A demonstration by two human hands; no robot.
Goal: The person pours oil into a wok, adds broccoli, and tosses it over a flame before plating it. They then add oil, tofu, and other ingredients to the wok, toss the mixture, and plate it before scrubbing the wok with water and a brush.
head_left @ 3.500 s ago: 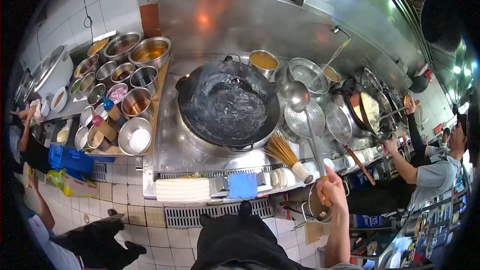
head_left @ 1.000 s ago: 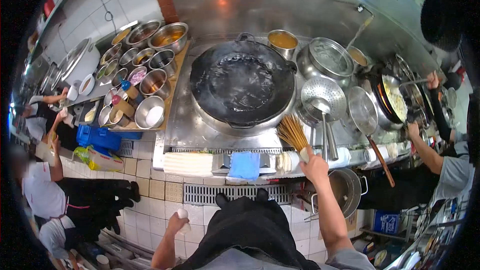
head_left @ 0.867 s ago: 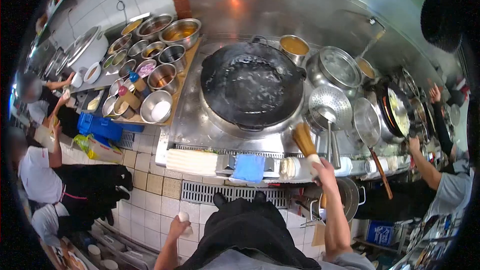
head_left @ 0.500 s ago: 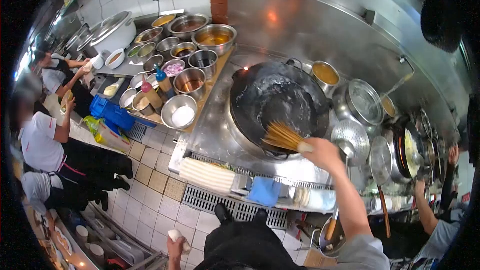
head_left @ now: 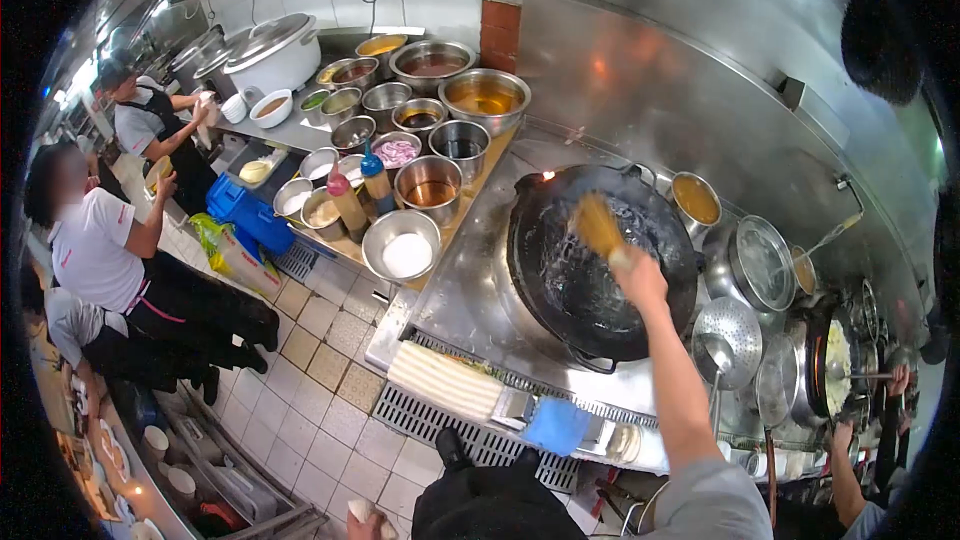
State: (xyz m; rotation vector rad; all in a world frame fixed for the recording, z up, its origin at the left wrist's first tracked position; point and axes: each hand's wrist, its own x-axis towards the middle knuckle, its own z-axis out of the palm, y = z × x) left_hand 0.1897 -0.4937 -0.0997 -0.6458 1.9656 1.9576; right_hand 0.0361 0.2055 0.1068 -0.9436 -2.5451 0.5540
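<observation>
A large black wok with water in it sits on the steel stove. My right hand is closed round the pale end of a bamboo brush, its bristles over the wok's upper left part and blurred. Low in the view, near its bottom edge, my left hand is wrapped round a whitish folded cloth; only part of that hand shows.
Metal bowls of sauces and seasonings stand left of the stove. A perforated ladle and a pot are at the right. Co-workers stand at the left; another person's hands work at the far right.
The brush in my right hand has moved from the wok's near edge up and further over its inside. The view has shifted, and my left hand sits lower in it.
</observation>
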